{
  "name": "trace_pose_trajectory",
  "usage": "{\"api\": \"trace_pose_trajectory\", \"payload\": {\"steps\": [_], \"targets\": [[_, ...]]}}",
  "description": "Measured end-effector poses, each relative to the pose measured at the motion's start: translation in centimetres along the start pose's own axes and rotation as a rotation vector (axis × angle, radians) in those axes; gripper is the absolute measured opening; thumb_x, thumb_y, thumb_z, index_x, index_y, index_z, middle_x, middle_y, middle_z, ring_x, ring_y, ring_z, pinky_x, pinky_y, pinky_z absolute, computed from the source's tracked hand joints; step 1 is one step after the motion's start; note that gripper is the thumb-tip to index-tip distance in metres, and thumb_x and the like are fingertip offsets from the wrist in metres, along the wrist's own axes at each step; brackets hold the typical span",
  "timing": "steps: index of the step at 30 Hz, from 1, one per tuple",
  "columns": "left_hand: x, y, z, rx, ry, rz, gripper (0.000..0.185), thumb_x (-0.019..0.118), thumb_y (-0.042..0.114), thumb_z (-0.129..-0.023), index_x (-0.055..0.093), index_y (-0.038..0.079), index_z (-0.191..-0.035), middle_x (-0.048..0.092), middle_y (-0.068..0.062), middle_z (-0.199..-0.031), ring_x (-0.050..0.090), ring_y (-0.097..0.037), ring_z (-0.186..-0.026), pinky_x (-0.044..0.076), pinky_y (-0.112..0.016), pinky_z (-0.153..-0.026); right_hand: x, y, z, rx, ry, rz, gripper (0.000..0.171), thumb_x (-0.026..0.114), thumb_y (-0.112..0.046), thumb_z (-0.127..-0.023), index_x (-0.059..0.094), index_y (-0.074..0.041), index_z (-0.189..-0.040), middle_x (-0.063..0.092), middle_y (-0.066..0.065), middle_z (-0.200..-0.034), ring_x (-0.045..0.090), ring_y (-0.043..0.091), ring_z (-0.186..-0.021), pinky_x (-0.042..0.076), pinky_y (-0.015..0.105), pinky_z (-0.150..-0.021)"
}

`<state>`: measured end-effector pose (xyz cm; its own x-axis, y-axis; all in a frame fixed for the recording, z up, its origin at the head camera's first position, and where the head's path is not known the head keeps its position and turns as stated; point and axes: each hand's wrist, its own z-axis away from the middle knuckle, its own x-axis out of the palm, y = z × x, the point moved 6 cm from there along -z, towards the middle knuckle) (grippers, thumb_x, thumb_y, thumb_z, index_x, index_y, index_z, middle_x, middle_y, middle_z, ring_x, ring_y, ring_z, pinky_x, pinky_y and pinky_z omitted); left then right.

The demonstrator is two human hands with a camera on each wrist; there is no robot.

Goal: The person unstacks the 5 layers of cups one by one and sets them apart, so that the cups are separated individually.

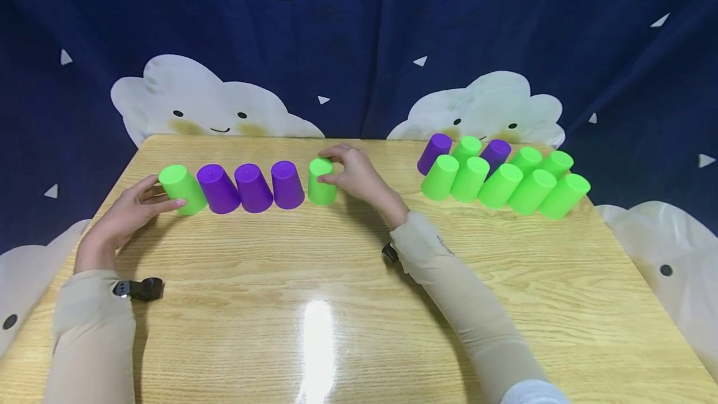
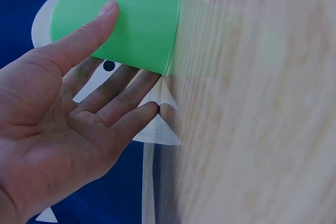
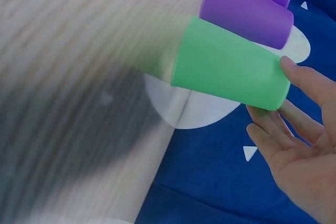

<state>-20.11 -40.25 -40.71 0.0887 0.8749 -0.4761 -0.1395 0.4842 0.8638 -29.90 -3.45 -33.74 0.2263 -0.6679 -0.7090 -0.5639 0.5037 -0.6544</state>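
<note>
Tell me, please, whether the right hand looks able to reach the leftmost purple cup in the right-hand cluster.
Probably yes: only bare tabletop shows between the right hand and that purple cup, though the fingers pinch a green cup and would first need to let go.

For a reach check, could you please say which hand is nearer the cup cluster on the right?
Right. The right hand holds the row's right-end green cup, left of the cup cluster; the left hand holds the left-end green cup, farther away.

R hand (image 3: 300,153) pinches grn cup (image 3: 231,66) nr purp cups (image 3: 248,13).
</note>
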Motion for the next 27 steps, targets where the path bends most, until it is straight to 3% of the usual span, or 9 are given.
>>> {"api": "trace_pose_trajectory", "payload": {"steps": [8, 12, 13, 15, 20, 27], "targets": [[0.0, -0.1, 0.0, 0.005, -0.001, 0.005, 0.076, 0.064, 0.029, -0.098, 0.02, 0.016, -0.158, 0.036, -0.019, -0.141, 0.033, -0.042, -0.133, 0.02, -0.064, -0.111, 0.4, 0.2, 0.0, -0.003, 0.02, -0.002, 0.046, 0.084, -0.008, -0.078, 0.067, 0.002, -0.119, 0.065, 0.013, -0.117, 0.063, 0.022, -0.107, 0.047, 0.023, -0.096], [0.0, 0.0, 0.1, 0.006, -0.001, 0.005, 0.075, 0.064, 0.028, -0.098, 0.021, 0.016, -0.158, 0.036, -0.018, -0.141, 0.037, -0.036, -0.132, 0.021, -0.064, -0.111, 0.4, 0.2, -0.1, 0.0, 0.014, -0.019, 0.046, 0.084, -0.007, -0.078, 0.067, 0.003, -0.119, 0.065, 0.014, -0.117, 0.063, 0.023, -0.107, 0.048, 0.024, -0.095], [0.0, 0.0, 0.1, 0.008, -0.001, 0.005, 0.075, 0.064, 0.028, -0.097, 0.021, 0.016, -0.158, 0.038, -0.016, -0.139, 0.041, -0.03, -0.129, 0.021, -0.063, -0.111, 0.3, 0.2, -0.1, 0.003, 0.011, -0.031, 0.045, 0.084, -0.007, -0.078, 0.067, 0.004, -0.119, 0.065, 0.015, -0.118, 0.063, 0.023, -0.107, 0.048, 0.025, -0.096], [0.0, 0.0, 0.1, 0.008, -0.002, 0.004, 0.075, 0.064, 0.028, -0.098, 0.021, 0.016, -0.158, 0.037, -0.019, -0.141, 0.04, -0.032, -0.131, 0.021, -0.063, -0.111, 0.0, 0.1, 0.0, 0.01, 0.005, -0.06, 0.045, 0.083, -0.006, -0.079, 0.066, 0.004, -0.12, 0.065, 0.015, -0.118, 0.062, 0.024, -0.108, 0.048, 0.027, -0.097], [0.1, 0.1, 0.1, -0.002, -0.01, 0.002, 0.077, 0.062, 0.028, -0.099, 0.016, 0.013, -0.158, 0.029, -0.029, -0.148, 0.028, -0.049, -0.135, 0.021, -0.064, -0.11, -1.6, -0.7, 0.5, -0.003, 0.01, -0.105, 0.046, 0.082, -0.005, -0.08, 0.065, 0.005, -0.122, 0.065, 0.015, -0.117, 0.061, 0.024, -0.11, 0.045, 0.024, -0.099], [0.1, 0.1, 0.0, -0.001, -0.007, 0.004, 0.077, 0.062, 0.029, -0.098, 0.016, 0.013, -0.158, 0.03, -0.027, -0.147, 0.03, -0.044, -0.135, 0.02, -0.064, -0.111, -5.3, -0.9, 2.7, -0.051, 0.062, -0.121, 0.045, 0.082, -0.002, -0.079, 0.066, 0.006, -0.12, 0.065, 0.016, -0.112, 0.062, 0.026, -0.109, 0.046, 0.027, -0.1]]}}
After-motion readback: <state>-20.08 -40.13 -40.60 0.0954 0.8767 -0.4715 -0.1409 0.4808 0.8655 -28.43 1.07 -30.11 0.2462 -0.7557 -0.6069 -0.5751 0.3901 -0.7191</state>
